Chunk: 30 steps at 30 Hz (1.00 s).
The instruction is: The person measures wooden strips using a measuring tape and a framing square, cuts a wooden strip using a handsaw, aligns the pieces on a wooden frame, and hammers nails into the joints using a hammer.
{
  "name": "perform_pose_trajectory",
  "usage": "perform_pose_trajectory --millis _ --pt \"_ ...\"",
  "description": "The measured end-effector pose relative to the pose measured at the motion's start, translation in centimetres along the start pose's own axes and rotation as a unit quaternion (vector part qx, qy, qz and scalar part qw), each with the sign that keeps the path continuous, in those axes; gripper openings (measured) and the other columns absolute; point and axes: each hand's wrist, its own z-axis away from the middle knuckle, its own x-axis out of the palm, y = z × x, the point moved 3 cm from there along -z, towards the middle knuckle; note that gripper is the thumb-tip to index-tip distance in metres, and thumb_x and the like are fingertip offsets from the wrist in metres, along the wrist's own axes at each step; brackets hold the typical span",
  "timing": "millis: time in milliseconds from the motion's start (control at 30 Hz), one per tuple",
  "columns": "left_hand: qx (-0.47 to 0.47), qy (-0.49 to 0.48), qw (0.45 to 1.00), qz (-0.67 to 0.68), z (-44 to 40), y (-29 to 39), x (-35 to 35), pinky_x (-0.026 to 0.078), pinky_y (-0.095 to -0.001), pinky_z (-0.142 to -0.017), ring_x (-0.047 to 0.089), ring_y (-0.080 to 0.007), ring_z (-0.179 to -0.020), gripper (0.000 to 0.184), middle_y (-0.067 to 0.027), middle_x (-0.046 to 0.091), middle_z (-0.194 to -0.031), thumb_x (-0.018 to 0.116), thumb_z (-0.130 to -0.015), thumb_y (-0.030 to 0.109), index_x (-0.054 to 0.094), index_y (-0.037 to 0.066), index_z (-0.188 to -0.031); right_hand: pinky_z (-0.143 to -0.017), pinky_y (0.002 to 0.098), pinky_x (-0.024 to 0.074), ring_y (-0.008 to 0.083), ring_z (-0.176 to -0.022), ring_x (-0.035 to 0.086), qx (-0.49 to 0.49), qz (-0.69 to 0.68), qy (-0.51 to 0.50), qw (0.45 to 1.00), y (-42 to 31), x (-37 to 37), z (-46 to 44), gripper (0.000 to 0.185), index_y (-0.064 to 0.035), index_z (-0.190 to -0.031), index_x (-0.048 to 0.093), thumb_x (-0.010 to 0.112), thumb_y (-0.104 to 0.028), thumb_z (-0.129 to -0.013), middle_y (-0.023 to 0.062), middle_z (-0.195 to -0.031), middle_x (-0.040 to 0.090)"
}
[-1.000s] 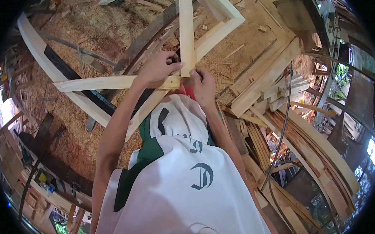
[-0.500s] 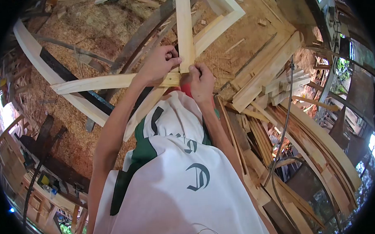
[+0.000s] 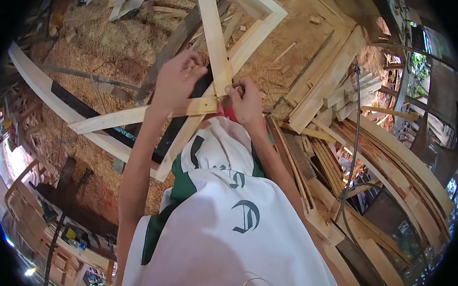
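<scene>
A pale upright wooden strip (image 3: pixel 212 39) has its lower end beside the inner end of another wooden strip (image 3: pixel 131 116), which runs out to the left. My right hand (image 3: pixel 248 104) pinches the lower corner of the upright strip between thumb and curled fingers. My left hand (image 3: pixel 172 81) hovers above the left strip, slightly blurred, its bent fingers apart from the thumb and nothing visible between them. Below the strips is an angled wooden frame (image 3: pixel 265 31), with a dark board (image 3: pixel 177 130) near it.
Sawdust covers the ground (image 3: pixel 117 50). A long curved plank (image 3: pixel 32 75) lies at the left. On the right are stacked boards (image 3: pixel 393 161), short wood blocks (image 3: pixel 352 94) and a hanging black cable (image 3: pixel 357 112). A plastic chair (image 3: pixel 24 203) stands at the far left.
My left hand has moved up and left, off the upright strip, and its fingers have spread. The upright strip now leans more to the left. My right hand stays at its lower end.
</scene>
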Motion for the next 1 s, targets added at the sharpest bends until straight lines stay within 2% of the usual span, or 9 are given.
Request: perform_pose_trajectory --millis 33,100,133,367,433,500,633,733,1000 --pt "0.004 -0.001 1.000 -0.001 -0.8 0.3 0.4 0.046 -0.0294 -0.073 0.057 -0.0128 -0.080 0.014 -0.0046 0.059 -0.083 0.066 -0.093 0.014 0.060 0.003 -0.100 -0.063 0.0421 0.0472 0.0313 -0.062 0.058 0.004 0.001 0.012 1.000 -0.2 0.0 0.0 0.025 0.0028 -0.098 0.058 0.070 -0.017 -0.088 0.0177 -0.069 0.059" --pt "0.189 -0.064 0.976 -0.087 -2.4 2.1 2.1 0.049 -0.0361 -0.076 0.062 -0.0265 -0.082 0.014 -0.0111 0.062 -0.086 0.065 -0.092 0.014 0.061 0.002 -0.099 -0.062 0.0429 0.0465 0.0319 -0.062 0.057 -0.025 0.007 0.024 0.999 -0.6 0.1 -0.1 0.027 0.0021 -0.100 0.056 0.071 -0.017 -0.088 0.0181 -0.069 0.058" --pt "0.204 -0.092 0.973 -0.059 -3.6 2.1 3.0 0.049 -0.0406 -0.077 0.060 -0.0364 -0.085 0.013 -0.0151 0.062 -0.088 0.062 -0.094 0.014 0.062 0.002 -0.099 -0.062 0.0437 0.0458 0.0325 -0.062 0.057 -0.052 0.014 0.034 0.998 -0.8 0.0 -0.1 0.029 0.0014 -0.102 0.054 0.071 -0.017 -0.087 0.0185 -0.070 0.057" --pt "0.275 -0.135 0.949 -0.069 -8.2 1.1 7.2 0.049 -0.0438 -0.072 0.063 -0.0360 -0.084 0.016 -0.0161 0.062 -0.083 0.057 -0.095 0.019 0.061 0.005 -0.091 -0.065 0.0458 0.0468 0.0358 -0.067 0.058 -0.037 0.054 0.051 0.997 -0.7 -0.4 1.3 0.030 0.0012 -0.104 0.055 0.072 -0.013 -0.085 0.0192 -0.076 0.058" --pt "0.263 -0.149 0.950 -0.080 -8.2 0.9 7.4 0.047 -0.0459 -0.068 0.062 -0.0374 -0.080 0.016 -0.0158 0.060 -0.078 0.057 -0.094 0.021 0.060 0.006 -0.087 -0.070 0.0410 0.0507 0.0304 -0.071 0.062 -0.117 0.036 0.098 0.988 -1.3 -0.8 1.4 0.022 0.0030 -0.110 0.057 0.064 -0.006 -0.091 0.0163 -0.081 0.063" --pt "0.255 -0.144 0.953 -0.072 -8.2 0.6 7.6 0.048 -0.0454 -0.068 0.062 -0.0383 -0.077 0.018 -0.0146 0.061 -0.077 0.059 -0.093 0.023 0.060 0.006 -0.088 -0.072 0.0376 0.0520 0.0254 -0.075 0.063 -0.076 -0.045 0.089 0.992 -0.6 -1.9 1.5 0.020 0.0033 -0.112 0.058 0.060 -0.002 -0.093 0.0141 -0.085 0.065" --pt "0.161 -0.231 0.958 -0.047 -9.0 0.2 6.8 0.045 -0.0364 -0.065 0.055 -0.0271 -0.069 0.023 -0.0124 0.059 -0.077 0.057 -0.098 0.024 0.061 0.002 -0.093 -0.078 0.0289 0.0534 0.0126 -0.088 0.065 -0.050 -0.273 0.068 0.958 -0.8 -2.4 1.2 0.018 0.0034 -0.112 0.061 0.053 0.006 -0.096 0.0098 -0.097 0.069" --pt "0.118 -0.304 0.943 0.070 -9.5 0.0 6.3 0.041 -0.0314 -0.066 0.050 -0.0123 -0.072 0.021 -0.0019 0.055 -0.074 0.056 -0.100 0.020 0.060 -0.001 -0.093 -0.079 0.0277 0.0537 0.0127 -0.089 0.066 -0.074 -0.305 0.078 0.946 -1.1 -1.8 0.3 0.015 0.0018 -0.109 0.063 0.059 0.002 -0.095 0.0091 -0.099 0.070" --pt "0.139 -0.437 0.888 0.036 -10.2 -0.3 5.2 0.047 -0.0282 -0.074 0.058 -0.0114 -0.078 0.013 -0.0033 0.063 -0.079 0.071 -0.084 0.014 0.067 0.002 -0.088 -0.074 0.0287 0.0529 0.0141 -0.082 0.067 -0.051 -0.167 0.103 0.979 -1.9 -1.5 0.9 0.011 -0.0016 -0.098 0.073 0.072 -0.005 -0.088 0.0074 -0.087 0.073"
